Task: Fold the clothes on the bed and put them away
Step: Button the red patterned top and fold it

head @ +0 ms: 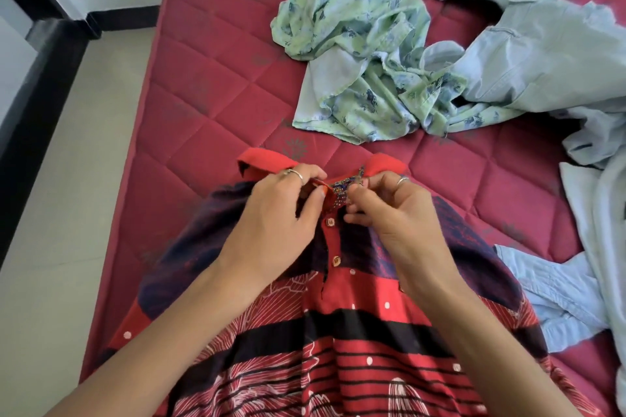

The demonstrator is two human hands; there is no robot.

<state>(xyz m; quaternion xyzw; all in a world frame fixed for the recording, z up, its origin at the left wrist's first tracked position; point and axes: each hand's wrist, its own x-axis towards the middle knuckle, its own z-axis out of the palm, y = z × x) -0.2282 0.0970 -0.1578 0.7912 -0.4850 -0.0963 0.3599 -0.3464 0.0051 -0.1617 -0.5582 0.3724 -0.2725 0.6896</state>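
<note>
3 garments lie on the bed, and none of them looks folded, so the task appears to be at an early stage. Nearest the person, a red and dark striped shirt is spread flat on the quilted maroon mattress with its collar pointing away and its button placket facing up. Both hands are at the neck opening: the left hand pinches the left edge of the placket just under the collar, and the right hand has its fingers curled on the opposite edge, so each grip is narrow and closed on cloth. 2 buttons below them look done up; my guess is that the top one is being fastened before folding starts. Further up the bed, a pale green printed shirt sits in a crumpled heap, touching a light blue shirt that sprawls along the right side, partly out of view. Still left, as I judge it: fold all 3 pieces and carry them away. No storage place is visible from here.
</note>
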